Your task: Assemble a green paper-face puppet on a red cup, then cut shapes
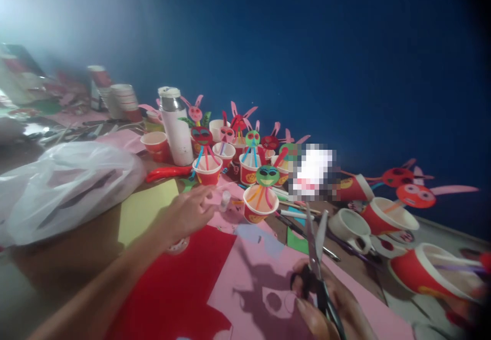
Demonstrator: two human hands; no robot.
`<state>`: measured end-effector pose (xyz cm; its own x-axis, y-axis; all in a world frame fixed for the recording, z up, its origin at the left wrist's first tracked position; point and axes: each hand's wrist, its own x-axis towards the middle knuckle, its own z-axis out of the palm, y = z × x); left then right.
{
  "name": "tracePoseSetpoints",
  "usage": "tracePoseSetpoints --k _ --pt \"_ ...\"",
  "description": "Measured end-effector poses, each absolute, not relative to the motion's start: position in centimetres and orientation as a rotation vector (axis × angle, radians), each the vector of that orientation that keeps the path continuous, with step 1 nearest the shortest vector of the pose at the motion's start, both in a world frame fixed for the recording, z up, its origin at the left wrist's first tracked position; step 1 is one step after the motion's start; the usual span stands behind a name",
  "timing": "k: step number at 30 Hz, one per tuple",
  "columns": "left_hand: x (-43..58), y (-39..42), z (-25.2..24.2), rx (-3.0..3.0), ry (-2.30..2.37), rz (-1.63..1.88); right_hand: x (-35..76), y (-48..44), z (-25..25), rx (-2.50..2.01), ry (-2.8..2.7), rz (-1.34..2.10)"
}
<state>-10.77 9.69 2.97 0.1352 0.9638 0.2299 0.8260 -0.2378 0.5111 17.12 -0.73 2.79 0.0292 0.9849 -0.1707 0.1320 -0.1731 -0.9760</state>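
yellow oval logos (251, 177) on red paper cups (408, 266), lettering too small and blurred to read reliably

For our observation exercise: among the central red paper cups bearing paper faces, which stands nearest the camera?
The red paper cup with the green, grinning paper face; the others all stand farther back.
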Motion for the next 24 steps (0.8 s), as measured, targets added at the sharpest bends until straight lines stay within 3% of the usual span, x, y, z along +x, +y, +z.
tracePoseSetpoints --k 4,8,15,24 --pt "-8.7 6.7 5.5 1.904 1.661 0.986 16.8 0.4 4.2 -1.305 -1.496 1.297" --pt "-5.3 4.2 5.5 1.467 1.096 0.529 15.7 1.1 5.2 -1.221 -1.667 1.376" --pt "-3.5 3.5 2.7 1.239 0.910 0.342 15.2 0.8 4.8 -1.392 -1.921 1.206" --pt "-3.6 3.9 2.5 0.917 0.955 0.682 14.4 1.3 3.1 -1.285 -1.752 1.201"
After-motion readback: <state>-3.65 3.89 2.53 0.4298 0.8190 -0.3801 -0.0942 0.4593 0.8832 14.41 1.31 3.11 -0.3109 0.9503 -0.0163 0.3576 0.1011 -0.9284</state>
